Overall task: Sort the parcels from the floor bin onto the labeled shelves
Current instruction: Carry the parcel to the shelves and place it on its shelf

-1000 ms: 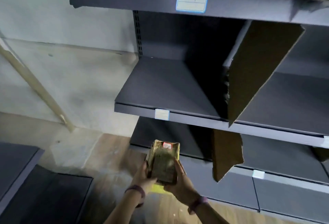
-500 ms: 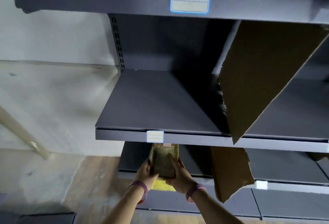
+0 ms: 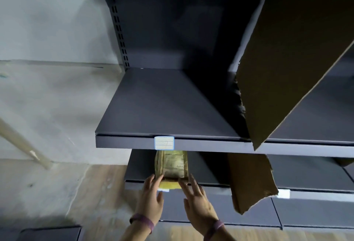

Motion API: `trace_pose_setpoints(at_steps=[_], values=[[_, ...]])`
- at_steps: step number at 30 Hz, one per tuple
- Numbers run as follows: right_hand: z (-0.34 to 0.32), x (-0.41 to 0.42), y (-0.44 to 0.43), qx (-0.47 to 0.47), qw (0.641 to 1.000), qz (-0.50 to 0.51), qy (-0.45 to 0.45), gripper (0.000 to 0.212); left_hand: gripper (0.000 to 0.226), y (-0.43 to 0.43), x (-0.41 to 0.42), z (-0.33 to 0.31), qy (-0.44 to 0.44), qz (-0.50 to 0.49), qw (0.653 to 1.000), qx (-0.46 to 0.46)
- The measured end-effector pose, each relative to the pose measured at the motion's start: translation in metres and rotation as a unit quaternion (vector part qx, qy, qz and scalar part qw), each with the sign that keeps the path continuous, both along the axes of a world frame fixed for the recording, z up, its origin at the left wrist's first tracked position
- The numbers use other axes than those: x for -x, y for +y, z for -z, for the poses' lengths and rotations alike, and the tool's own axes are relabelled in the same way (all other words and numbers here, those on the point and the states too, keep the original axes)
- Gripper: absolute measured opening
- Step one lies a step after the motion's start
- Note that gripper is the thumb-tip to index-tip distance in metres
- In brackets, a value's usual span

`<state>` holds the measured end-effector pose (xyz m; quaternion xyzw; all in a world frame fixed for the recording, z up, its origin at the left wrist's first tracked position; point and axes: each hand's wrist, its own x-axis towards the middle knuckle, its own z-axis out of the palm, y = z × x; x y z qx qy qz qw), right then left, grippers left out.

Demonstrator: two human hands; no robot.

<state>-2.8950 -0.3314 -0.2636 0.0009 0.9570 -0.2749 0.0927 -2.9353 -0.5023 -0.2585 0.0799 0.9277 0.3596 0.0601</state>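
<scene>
a yellowish-brown wrapped parcel (image 3: 171, 165) lies flat on the lower shelf (image 3: 141, 168), its far end tucked out of sight under the front lip of the middle shelf (image 3: 164, 106) and right below that shelf's white label (image 3: 164, 142). its near end sits at the lower shelf's front edge, with a brighter yellow strip (image 3: 168, 184) showing beneath it. the left hand (image 3: 151, 200) is at the parcel's near left corner, its fingers (image 3: 151, 180) straight and touching that corner, thumb hanging free below. the right hand (image 3: 199, 204) is at the near right corner, its fingers (image 3: 193, 182) spread and straight, the tips against the near edge. neither hand wraps the parcel; both lie open against its end. each wrist wears a purple band (image 3: 142, 221). a brown cardboard divider (image 3: 291, 64) stands on the middle shelf to the right, and another torn cardboard piece (image 3: 249, 181) stands on the lower shelf, well apart from the parcel.
</scene>
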Motion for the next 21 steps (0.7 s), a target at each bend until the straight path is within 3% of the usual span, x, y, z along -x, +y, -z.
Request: trace_pose_setpoints(at_steps=[6, 11, 21], values=[[0.004, -0.002, -0.001, -0.013, 0.999, -0.022, -0.038, 0.086, 0.078, 0.003, -0.001, -0.001, -0.067, 0.068, 0.993, 0.064], [-0.001, 0.019, -0.005, -0.014, 0.999, -0.018, -0.043, 0.085, 0.078, 0.005, 0.021, -0.006, -0.069, 0.058, 0.992, 0.093], [-0.006, 0.012, -0.008, -0.017, 0.998, 0.032, -0.044, 0.084, 0.074, 0.011, 0.024, -0.01, -0.088, 0.029, 0.994, 0.062]])
